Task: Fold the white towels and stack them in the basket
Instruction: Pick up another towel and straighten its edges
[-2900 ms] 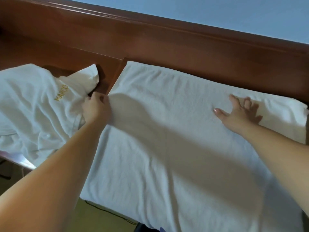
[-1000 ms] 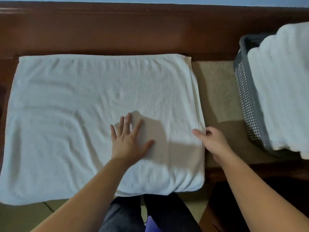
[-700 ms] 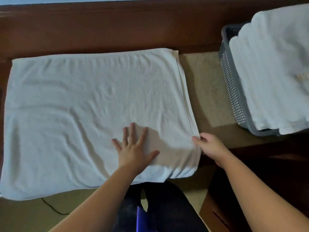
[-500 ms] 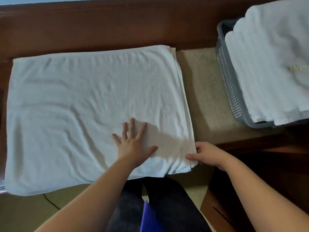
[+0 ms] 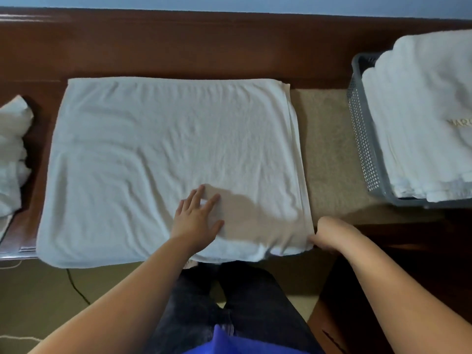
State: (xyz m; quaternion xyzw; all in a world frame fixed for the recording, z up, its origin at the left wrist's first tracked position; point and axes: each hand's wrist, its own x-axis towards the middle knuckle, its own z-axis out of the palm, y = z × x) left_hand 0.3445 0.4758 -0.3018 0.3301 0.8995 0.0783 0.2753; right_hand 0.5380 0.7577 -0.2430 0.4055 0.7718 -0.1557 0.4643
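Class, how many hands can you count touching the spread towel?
2. The left hand presses flat near the spread towel's front middle; the right hand grips its front right corner.

Wooden bench point(image 5: 178, 47), black cord point(image 5: 76, 287)

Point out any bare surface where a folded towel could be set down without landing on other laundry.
One free patch: the tan strip between the spread towel and the grey basket. The basket is piled above its rim with folded towels. At far left, crumpled towels leave only a narrow wood gap. Left hand presses the towel; right hand holds its near right corner.
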